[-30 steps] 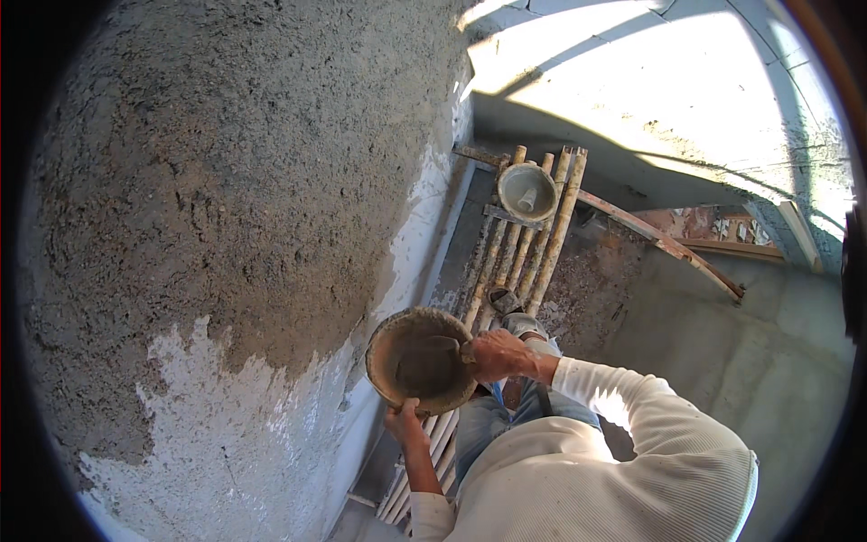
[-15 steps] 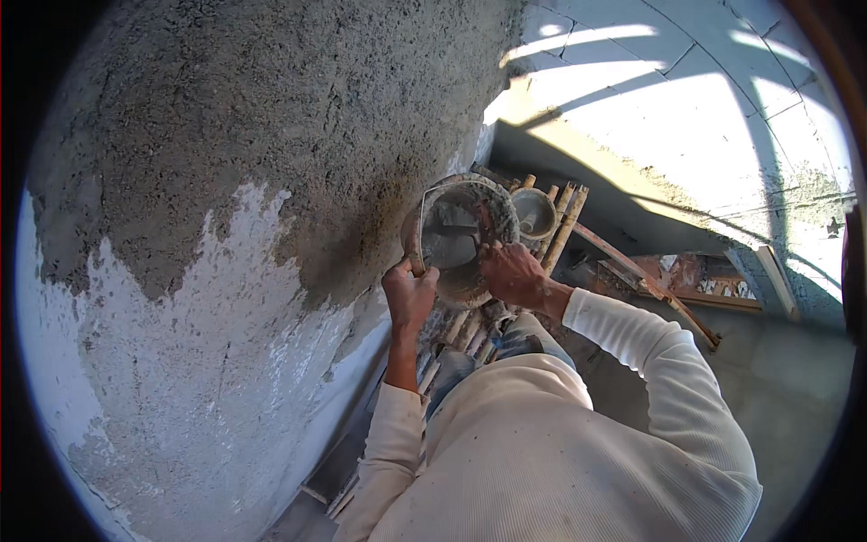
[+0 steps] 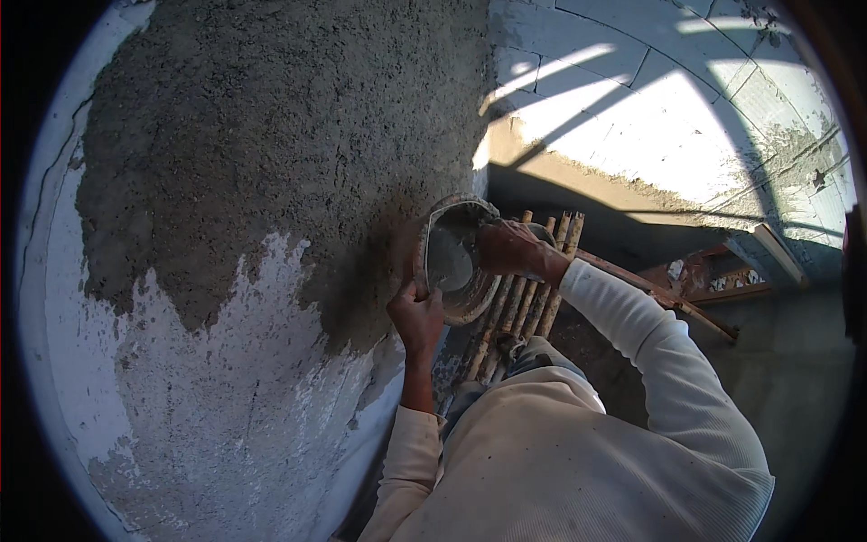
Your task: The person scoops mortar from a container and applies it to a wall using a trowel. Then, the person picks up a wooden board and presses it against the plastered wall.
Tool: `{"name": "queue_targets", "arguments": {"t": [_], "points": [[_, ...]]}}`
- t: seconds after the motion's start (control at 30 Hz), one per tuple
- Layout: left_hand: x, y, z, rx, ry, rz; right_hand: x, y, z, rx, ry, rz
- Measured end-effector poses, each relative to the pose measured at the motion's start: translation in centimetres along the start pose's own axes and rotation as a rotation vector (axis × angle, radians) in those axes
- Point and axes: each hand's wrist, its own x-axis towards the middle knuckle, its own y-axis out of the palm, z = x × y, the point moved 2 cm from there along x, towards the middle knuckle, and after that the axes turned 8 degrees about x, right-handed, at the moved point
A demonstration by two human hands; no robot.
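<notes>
My left hand [image 3: 417,316] is closed on the near-left rim of a round, mortar-crusted bucket [image 3: 423,242], which is tilted against the freshly rendered wall [image 3: 289,135]. Over the bucket's right side, my right hand [image 3: 513,248] is closed around the handle of what looks like a trowel. Its handle is hidden by my fingers. A pale grey patch, blade or wet mortar, shows inside the bucket; I cannot tell which. Dark, rough mortar covers the upper part of the wall, and its ragged lower edge meets whitish, thinly coated wall below.
Bamboo poles [image 3: 542,307] form a narrow platform under my feet. A small bowl [image 3: 544,233] sits on them, partly behind my right hand. Reddish timber [image 3: 668,294] runs off to the right. A sunlit block wall [image 3: 650,117] stands ahead on the right.
My view has shifted, and the bucket sits slightly lower in it. My right hand has come up and across the bucket's far right rim. My left hand keeps its hold.
</notes>
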Motion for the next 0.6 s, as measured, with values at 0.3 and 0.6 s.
{"name": "queue_targets", "arguments": {"t": [0.3, 0.6], "points": [[-2.6, 1.1, -2.0, -0.188, -0.058, 0.058, -6.2, 4.0, -2.2, 1.123, 0.492, 0.54], [-3.2, 7.3, 3.7, -0.68, -0.548, 0.003, -11.0, 3.8, 1.7, 1.586, 0.512, 0.221]]}}
